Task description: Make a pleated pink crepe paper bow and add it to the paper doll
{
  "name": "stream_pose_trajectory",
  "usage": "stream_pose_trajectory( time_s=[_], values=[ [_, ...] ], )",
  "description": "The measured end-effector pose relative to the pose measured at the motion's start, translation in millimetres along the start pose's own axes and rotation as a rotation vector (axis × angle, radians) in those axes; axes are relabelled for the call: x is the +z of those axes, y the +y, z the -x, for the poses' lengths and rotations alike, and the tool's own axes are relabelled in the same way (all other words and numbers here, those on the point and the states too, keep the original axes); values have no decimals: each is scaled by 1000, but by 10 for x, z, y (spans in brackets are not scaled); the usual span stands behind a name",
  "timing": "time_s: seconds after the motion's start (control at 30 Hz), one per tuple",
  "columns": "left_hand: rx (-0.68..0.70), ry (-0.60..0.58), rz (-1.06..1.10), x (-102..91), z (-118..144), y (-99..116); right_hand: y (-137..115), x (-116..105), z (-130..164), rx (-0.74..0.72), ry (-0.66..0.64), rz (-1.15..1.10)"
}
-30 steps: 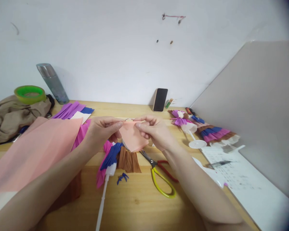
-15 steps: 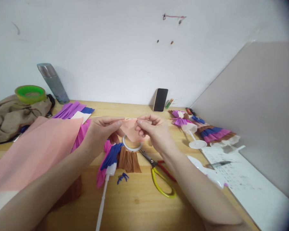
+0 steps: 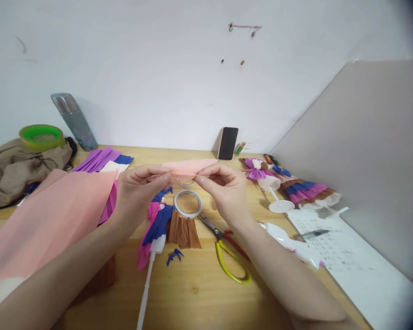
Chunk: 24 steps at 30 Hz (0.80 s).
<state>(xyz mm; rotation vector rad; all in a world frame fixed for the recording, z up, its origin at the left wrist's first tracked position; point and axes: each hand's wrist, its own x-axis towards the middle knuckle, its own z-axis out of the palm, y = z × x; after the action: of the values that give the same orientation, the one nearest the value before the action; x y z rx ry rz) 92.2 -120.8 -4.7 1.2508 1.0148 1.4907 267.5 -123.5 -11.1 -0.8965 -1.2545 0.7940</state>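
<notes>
1 x small peach crepe-paper pc. (image 3: 189,167), held up above pale wooden table (image 3: 209,302), betw. both hands; visible long axis runs L–R, approx. in line w/ the two pinches. Bulk of pc. lies on far side of fingertips, toward wall; near edge at the tips. Folded or single layer: can't tell.

1 x L. hand (image 3: 137,190): thumb & forefinger together, clamped on pc.'s L. part.
1 x R. hand (image 3: 229,192): thumb & forefinger likewise closed on R. part. Short span of paper betw. tips. Neither hand nearer; both on it.

1 x flat white ring, prob. tape roll (image 3: 175,203): on table, below pinch in view, roughly midway, R. hand slightly nearer. 2nd pale ring (image 3: 186,184), just beyond, partly hidden by paper/fingers.
1 pr. scissors, dark blades, red & yellow handles (image 3: 219,235): tips by white ring, handles toward R. forearm; untouched.
1 x pleated brown crepe pc. (image 3: 184,233): just this side of ring.
1 x blue-and-magenta crepe bundle (image 3: 161,220) at head of white plastic stem (image 3: 145,293): L. of brown.
1 x lge. peach crepe sheet (image 3: 58,220): far L., partly behind L. forearm.
</notes>
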Motion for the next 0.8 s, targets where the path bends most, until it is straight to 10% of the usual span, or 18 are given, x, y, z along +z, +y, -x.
stream_pose_trajectory(
  time_s=[0.8],
  values=[
    [11, 16, 35, 38, 43, 3, -2, 19, 5, 42, 89, -5]
  ],
)
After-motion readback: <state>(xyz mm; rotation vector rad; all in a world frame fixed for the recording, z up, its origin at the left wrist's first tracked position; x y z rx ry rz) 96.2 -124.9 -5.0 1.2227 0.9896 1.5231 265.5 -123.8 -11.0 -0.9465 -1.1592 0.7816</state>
